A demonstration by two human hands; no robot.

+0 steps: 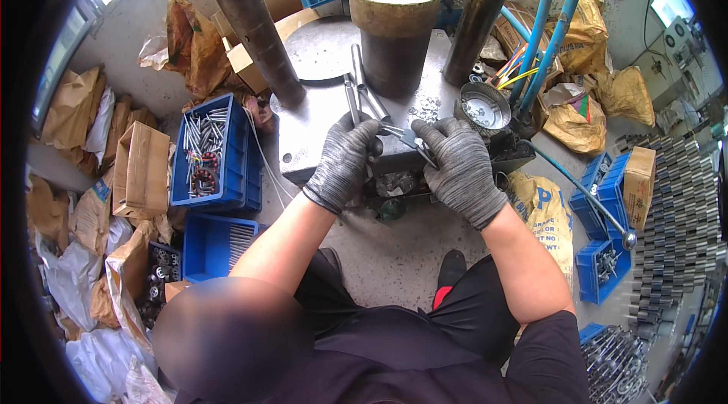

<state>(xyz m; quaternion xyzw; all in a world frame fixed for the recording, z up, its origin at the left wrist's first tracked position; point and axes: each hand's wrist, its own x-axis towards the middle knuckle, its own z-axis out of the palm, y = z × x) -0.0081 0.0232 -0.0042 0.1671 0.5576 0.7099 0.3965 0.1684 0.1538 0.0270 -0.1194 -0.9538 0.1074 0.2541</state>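
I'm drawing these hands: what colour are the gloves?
The gloves are grey with darker patches, clearest in the head view.

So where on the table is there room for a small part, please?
The steel table has a bare patch left of the metal tubes, between the left post and the front edge; a narrower one between the steel cylinder and the right post. It is crowded around the left hand and right hand, and where small rings lie beside the round basket.

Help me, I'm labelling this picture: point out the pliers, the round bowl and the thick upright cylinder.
Pliers [410, 138]: head view, middle, near the pivot.
Round bowl [479, 91]: head view, inner wall, far side.
Thick upright cylinder [392, 56]: head view, dark side.
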